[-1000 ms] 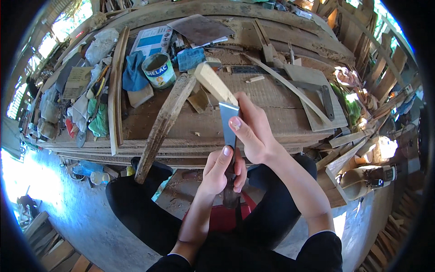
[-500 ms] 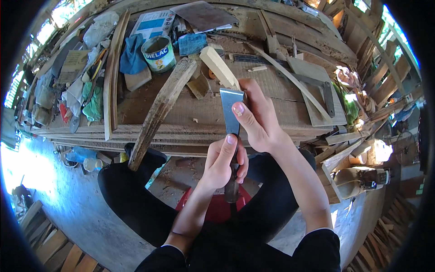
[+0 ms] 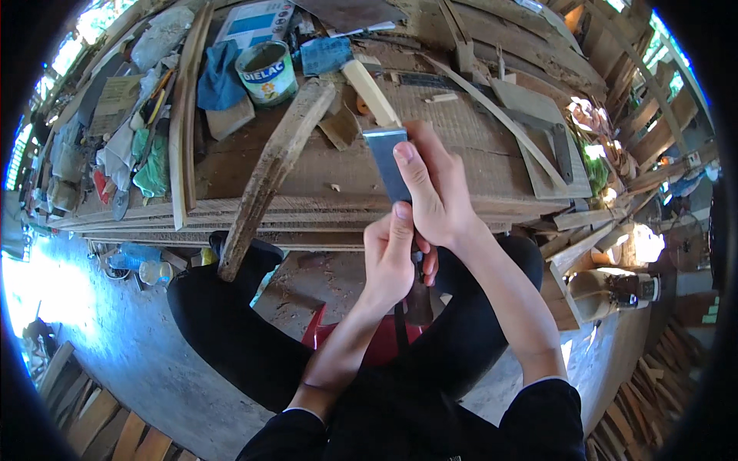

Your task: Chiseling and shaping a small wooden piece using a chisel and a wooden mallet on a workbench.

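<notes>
Left fingers [image 3: 400,228] clasp the chisel [image 3: 388,163] low, right fingers [image 3: 417,175] its blade and, seemingly, the wood stick [image 3: 370,94] beyond it; paring appears in hand, next requiring steady pressure.

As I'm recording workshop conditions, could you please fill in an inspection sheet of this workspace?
Surface: rough wooden bench, wood chips on it.
Job's things: pale wooden stick, wide chisel.
Clutter: open tin, blue cloth, dark carpenter's square, green plastic bag.
Hands: left hand grips the chisel's handle; right hand holds the stick, thumb on the blade.
Cables: nothing clearly seen; dark strip over red seat, kind unclear.
Surroundings: wood pieces at lower left.
</notes>
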The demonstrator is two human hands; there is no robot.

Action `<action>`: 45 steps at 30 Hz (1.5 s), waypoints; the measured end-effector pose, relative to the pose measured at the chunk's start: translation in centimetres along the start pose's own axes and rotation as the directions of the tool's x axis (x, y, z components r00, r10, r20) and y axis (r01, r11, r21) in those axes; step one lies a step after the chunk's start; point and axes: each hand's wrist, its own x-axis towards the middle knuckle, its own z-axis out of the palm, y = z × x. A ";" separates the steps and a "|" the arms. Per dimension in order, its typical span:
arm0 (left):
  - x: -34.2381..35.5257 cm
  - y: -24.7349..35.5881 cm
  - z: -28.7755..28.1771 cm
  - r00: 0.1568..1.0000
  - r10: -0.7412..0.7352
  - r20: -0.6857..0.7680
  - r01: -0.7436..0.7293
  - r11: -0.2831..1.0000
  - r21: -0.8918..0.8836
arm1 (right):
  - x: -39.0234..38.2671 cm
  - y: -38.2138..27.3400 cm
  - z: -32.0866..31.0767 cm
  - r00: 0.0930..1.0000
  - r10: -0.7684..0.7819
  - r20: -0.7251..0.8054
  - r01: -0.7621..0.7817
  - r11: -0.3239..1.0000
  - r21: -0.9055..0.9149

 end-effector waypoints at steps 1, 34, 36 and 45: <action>-0.2 0.1 0.2 1.000 -0.015 0.007 0.016 1.000 -0.021 | -0.2 0.0 -0.2 0.999 0.035 0.019 -0.037 0.995 0.090; -0.4 -0.5 -2.2 0.971 0.079 0.227 -0.025 0.972 -0.232 | -1.4 -1.9 1.1 0.992 -0.115 -0.056 0.113 0.992 -0.053; -0.1 -1.2 -2.5 0.960 0.143 0.241 -0.083 0.967 -0.240 | -1.3 -1.5 1.1 0.986 -0.160 -0.039 0.156 0.984 -0.082; 0.6 -1.9 -2.6 0.959 0.282 0.036 -0.279 0.958 -0.069 | -1.1 -1.7 1.8 0.988 -0.156 -0.003 0.156 0.986 -0.051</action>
